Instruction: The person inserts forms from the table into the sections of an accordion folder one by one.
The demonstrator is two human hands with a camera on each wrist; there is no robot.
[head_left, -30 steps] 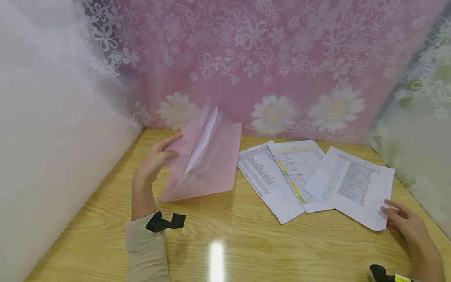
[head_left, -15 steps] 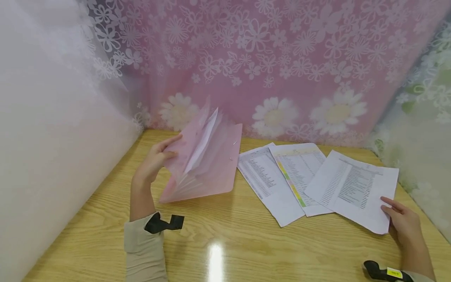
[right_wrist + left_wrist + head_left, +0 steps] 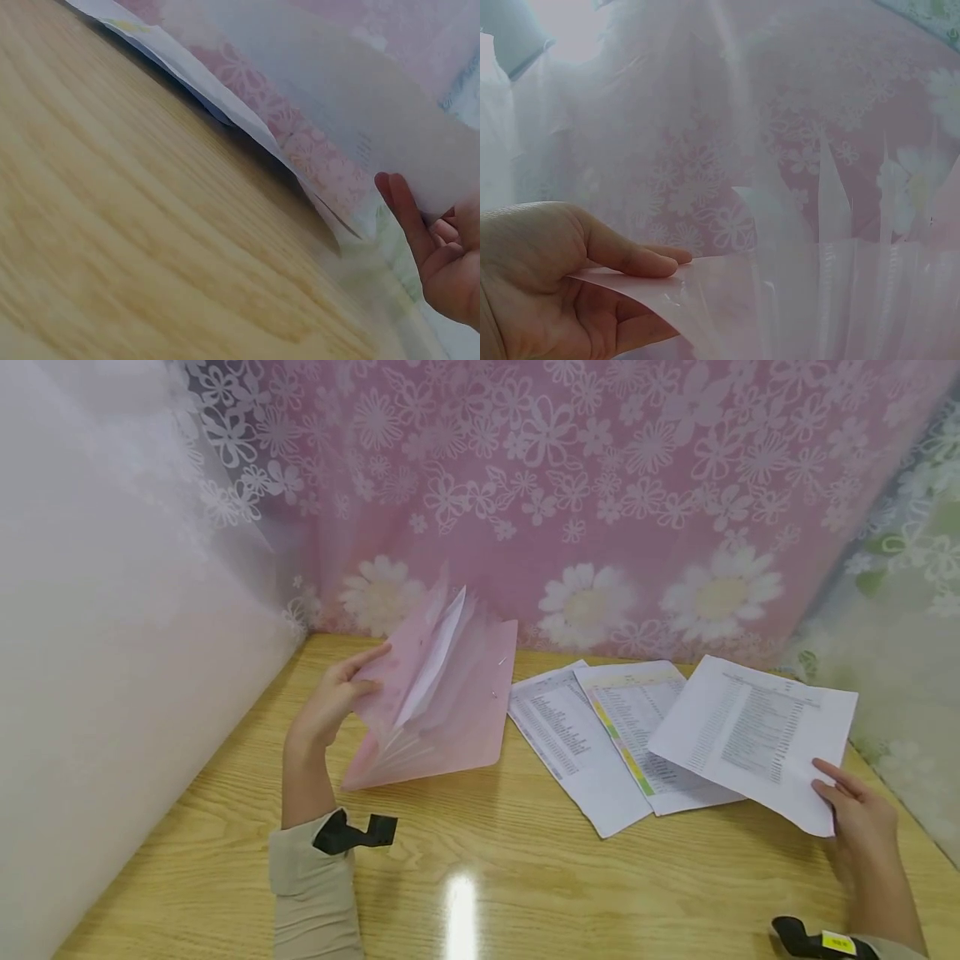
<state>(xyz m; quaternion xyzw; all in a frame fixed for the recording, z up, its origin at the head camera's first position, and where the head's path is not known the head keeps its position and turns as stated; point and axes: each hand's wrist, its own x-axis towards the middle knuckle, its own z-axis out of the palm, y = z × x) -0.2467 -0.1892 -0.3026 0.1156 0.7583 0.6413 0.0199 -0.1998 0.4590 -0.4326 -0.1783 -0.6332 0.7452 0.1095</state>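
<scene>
My left hand point(image 3: 326, 706) pinches the front cover of a pink display folder point(image 3: 472, 739) and holds it raised, with the thumb on one face and fingers on the other. Clear pockets point(image 3: 832, 285) fan out inside the folder, and one white sheet point(image 3: 433, 652) stands among them. On the right, a printed sheet of paper point(image 3: 765, 727) is gripped at its right edge by my right hand point(image 3: 862, 818). That sheet is lifted and bends slightly, its left corner over a colour-striped printed sheet point(image 3: 637, 727). The right wrist view shows the fingertips point(image 3: 395, 191) against the paper.
Left of the colour-striped sheet, another printed sheet point(image 3: 573, 752) lies partly under it on the wooden table point(image 3: 555, 893). A pink flowered curtain point(image 3: 480, 527) hangs behind the table. White sheeting point(image 3: 135, 627) bounds the left side and a pale flowered one point(image 3: 900, 693) the right.
My right hand has shifted its hold slightly left and raised the rightmost sheet off the table, uncovering more of the sheet beneath. My left hand and the folder stay nearly still.
</scene>
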